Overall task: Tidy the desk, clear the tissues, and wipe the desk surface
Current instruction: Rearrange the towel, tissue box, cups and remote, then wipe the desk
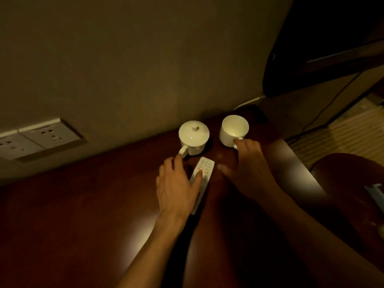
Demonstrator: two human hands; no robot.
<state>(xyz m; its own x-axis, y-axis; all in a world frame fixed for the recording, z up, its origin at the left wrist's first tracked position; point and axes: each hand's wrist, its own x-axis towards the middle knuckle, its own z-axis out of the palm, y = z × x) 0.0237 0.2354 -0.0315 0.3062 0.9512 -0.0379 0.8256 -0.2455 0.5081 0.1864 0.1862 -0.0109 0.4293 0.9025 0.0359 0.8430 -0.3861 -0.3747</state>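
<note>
We are pressing left hand [176, 183], fingers flat, on white plastic remote [202, 177]; right hand [247, 161] pinching open white ceramic cup's [233, 129] handle, lining items up along wall.

The desk [87, 215] is dark reddish wood, polished and glossy. Both cups, lidded [193, 138] and open [233, 129], look like smooth glazed white ceramic. The remote [204, 170] seems matt white plastic.
</note>
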